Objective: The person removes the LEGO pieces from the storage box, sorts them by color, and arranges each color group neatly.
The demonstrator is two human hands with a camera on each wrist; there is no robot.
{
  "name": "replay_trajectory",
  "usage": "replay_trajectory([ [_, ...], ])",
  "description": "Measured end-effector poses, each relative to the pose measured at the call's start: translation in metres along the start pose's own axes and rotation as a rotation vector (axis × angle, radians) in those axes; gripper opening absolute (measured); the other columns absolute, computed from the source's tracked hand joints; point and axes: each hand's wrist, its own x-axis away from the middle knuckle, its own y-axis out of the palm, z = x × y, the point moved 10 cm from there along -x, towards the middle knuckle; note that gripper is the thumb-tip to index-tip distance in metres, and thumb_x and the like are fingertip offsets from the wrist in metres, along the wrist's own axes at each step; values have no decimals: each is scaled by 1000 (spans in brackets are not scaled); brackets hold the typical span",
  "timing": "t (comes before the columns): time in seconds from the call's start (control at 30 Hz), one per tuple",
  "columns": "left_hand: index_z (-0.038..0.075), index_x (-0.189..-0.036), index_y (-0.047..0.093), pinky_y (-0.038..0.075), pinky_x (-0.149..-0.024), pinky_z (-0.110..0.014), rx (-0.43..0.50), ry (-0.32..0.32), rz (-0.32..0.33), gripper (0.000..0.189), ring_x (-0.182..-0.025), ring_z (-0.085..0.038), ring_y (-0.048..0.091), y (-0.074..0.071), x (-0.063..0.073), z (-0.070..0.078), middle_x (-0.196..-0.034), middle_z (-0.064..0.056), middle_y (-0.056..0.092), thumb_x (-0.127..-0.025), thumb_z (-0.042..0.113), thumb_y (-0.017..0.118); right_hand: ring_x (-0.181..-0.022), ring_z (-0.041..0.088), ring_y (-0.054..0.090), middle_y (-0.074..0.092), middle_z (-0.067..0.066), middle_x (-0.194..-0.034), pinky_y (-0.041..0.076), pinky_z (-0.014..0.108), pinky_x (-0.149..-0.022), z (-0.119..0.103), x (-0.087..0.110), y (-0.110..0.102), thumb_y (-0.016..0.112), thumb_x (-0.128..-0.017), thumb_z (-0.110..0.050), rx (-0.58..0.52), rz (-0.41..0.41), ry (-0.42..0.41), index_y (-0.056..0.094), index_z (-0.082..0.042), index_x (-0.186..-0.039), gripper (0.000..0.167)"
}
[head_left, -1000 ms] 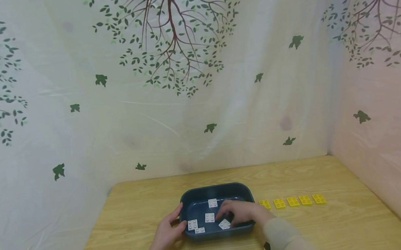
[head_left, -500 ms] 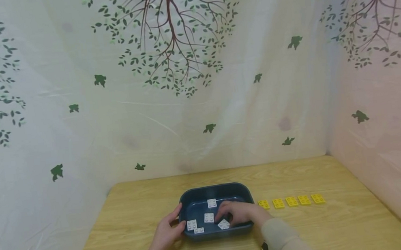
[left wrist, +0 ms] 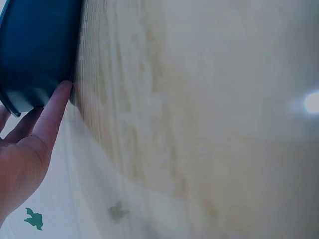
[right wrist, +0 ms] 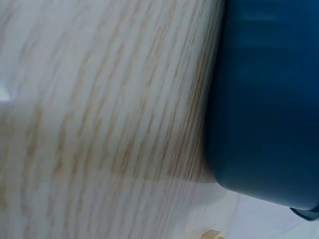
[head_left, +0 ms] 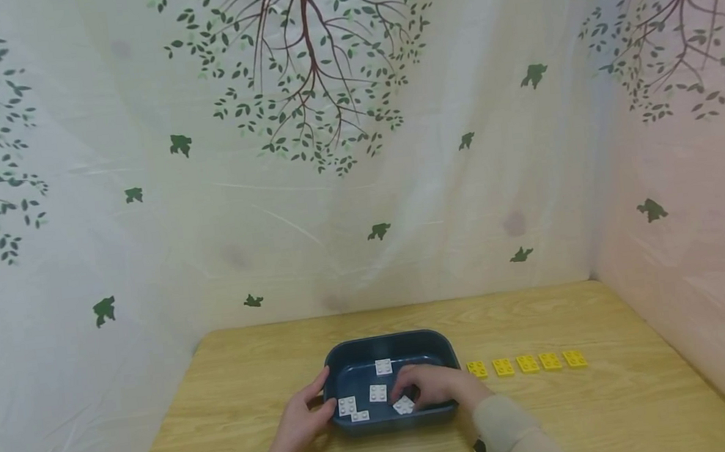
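Note:
A dark blue tray stands on the wooden table, with several white toy bricks lying in it, studs up. At the tray's left end my left hand holds the wall; in the left wrist view its fingers lie against the outside. My right hand reaches in over the right wall. Its thumb and fingertips are at one slanted white brick near the front wall and appear to pinch it; the palm side is hidden. The right wrist view has only the tray's outer wall, no fingers.
Several yellow toy bricks form a spaced row on the table just right of the tray, close to my right forearm. Pale cloth walls with printed trees and birds enclose the table at the back and sides.
The slanted white brick has shifted slightly under my right fingertips, which have drawn in a little. My left hand and the tray stay where they were.

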Motion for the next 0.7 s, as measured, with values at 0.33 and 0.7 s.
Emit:
replay_trajectory([
  [0.33, 13, -147, 49, 57, -84, -38, 12, -2, 2, 60, -119, -40, 56, 0, -1, -1, -147, -26, 45, -91, 15, 69, -90, 4, 53, 59, -15, -100, 50, 29, -87, 0, 2, -13, 81, -80, -11, -7, 101, 24, 75, -25, -103, 27],
  [0.7, 12, -147, 49, 59, -77, -33, 32, -9, -5, 61, -115, -36, 58, 1, 1, 0, -147, -26, 44, -90, 15, 70, -97, 11, 55, 61, -8, -106, 52, 32, -90, -4, 33, -46, 80, -83, -20, -84, 304, -81, 74, -20, -110, 28],
])
